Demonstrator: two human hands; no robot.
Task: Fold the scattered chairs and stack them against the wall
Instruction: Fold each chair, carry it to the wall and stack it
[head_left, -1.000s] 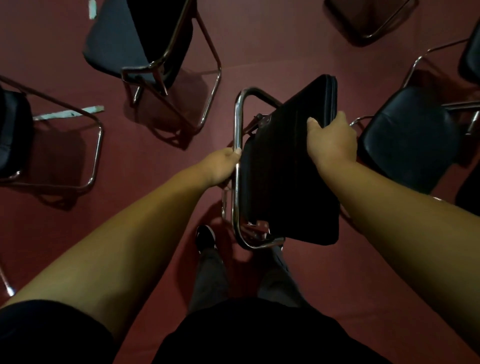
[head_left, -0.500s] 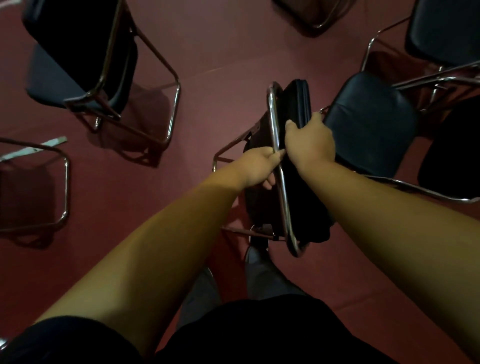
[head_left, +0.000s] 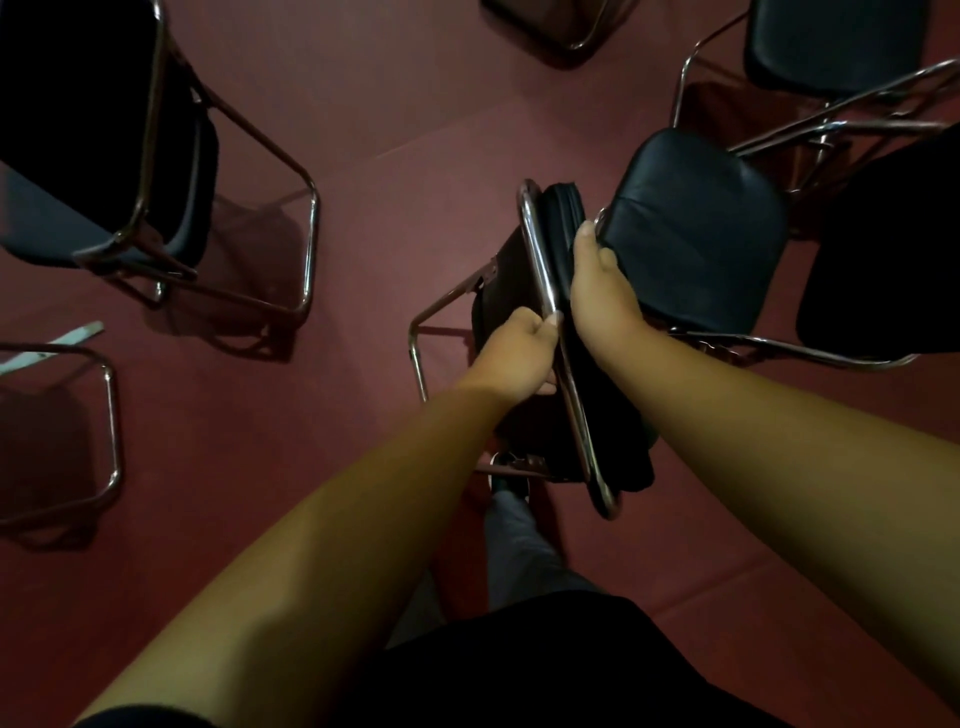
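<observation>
Step in hand (judged): closing the fold on one chair before it is carried off. To do it well:
- Press the padded seat flat against the back frame with both hands squeezing toward each other.
- Keep fingertips clear of the hinge bracket on the left side.
- Check that the leg loop (head_left: 415, 353), which juts out to the left, has swung in before lifting.
- Lift straight up to clear the neighbour on the right.

No wall is in view, so the carry direction cannot be stated.

Left hand (head_left: 519, 356): fingers curled round the chrome tube of the folding chair (head_left: 560, 218), thumb along the top, holding it.

Right hand (head_left: 602, 291): wrapped over the black padded edge on the far side of the same tube, holding it. The two hands sit just beside each other with the tube between them.

The folding chair is at centre view, in front of the person's legs, nearly flat and seen edge-on. The open chair (head_left: 696, 234) is just beside the right hand; contact cannot be told. Another unfolded chair (head_left: 104, 156) stands well apart to the left on the red floor (head_left: 415, 119).
</observation>
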